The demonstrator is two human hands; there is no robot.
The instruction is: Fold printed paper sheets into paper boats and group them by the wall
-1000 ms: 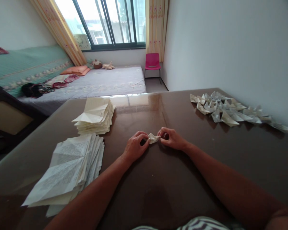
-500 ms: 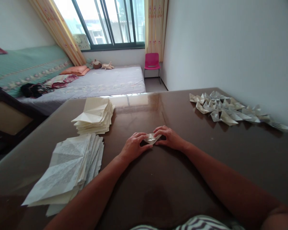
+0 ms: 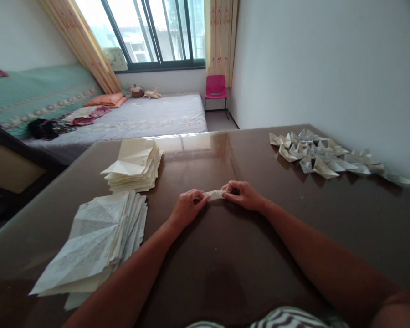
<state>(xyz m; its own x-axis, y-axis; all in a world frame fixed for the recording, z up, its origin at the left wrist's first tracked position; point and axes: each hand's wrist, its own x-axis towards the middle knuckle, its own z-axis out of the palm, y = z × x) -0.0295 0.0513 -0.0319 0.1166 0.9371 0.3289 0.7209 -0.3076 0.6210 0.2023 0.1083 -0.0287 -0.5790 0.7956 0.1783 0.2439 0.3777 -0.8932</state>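
A small piece of folded paper (image 3: 215, 195) is stretched between my two hands, above the middle of the brown table (image 3: 246, 255). My left hand (image 3: 188, 205) pinches its left end between thumb and fingers. The right end is gripped by my right hand (image 3: 243, 196) in the same way. My fingers cover both ends, so only the pale middle strip shows. On the right side of the table lies a group of folded paper boats (image 3: 314, 152), several of them crowded together, apart from my hands.
Left of my hands are a stack of cream creased sheets (image 3: 135, 166) and, nearer me, a stack of printed creased sheets (image 3: 99, 232). Beyond the table stand a bed (image 3: 171, 111) and a pink chair (image 3: 216, 87). A white wall (image 3: 328, 68) runs along the right.
My hands have drawn slightly apart, and the folded paper between them has gone from an opened pointed shape to a flatter, longer strip. The stacks and boats have stayed put.
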